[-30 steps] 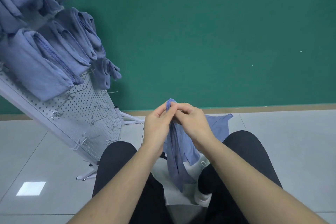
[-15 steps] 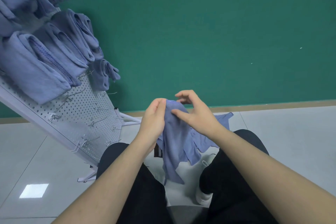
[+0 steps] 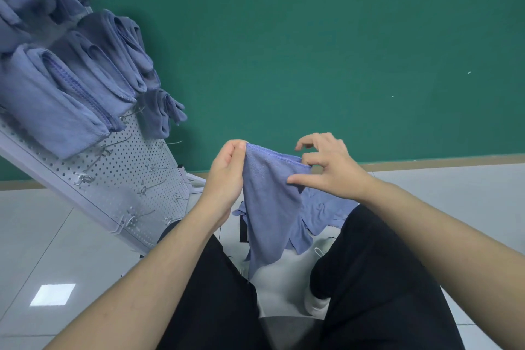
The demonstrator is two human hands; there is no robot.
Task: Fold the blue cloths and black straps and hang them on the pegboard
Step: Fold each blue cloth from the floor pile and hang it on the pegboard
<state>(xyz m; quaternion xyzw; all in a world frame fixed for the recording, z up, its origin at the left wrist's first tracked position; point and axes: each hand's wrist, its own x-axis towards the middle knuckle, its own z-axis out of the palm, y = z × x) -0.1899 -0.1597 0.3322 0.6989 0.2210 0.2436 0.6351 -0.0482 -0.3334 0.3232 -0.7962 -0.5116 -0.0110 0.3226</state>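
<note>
A blue cloth (image 3: 270, 202) hangs in front of me, its stitched top edge stretched between both hands. My left hand (image 3: 225, 176) pinches the left corner. My right hand (image 3: 326, 167) pinches the edge further right between thumb and forefinger, other fingers spread. The cloth's lower part droops between my knees. More loose blue cloth (image 3: 326, 210) lies on the floor behind it, with a bit of black strap (image 3: 243, 229) showing beside it. The white pegboard (image 3: 127, 179) leans at the left, with several folded blue cloths (image 3: 56, 99) hung on its upper hooks.
Bare metal hooks (image 3: 150, 189) stick out of the pegboard's lower part. My legs in black trousers (image 3: 369, 278) frame the cloth pile. A green wall (image 3: 312, 51) stands behind, with pale tiled floor (image 3: 42, 236) around.
My hands have moved apart from a joined pinch at one bunched corner, spreading the cloth's top edge open between them. The view has shifted slightly downward and closer.
</note>
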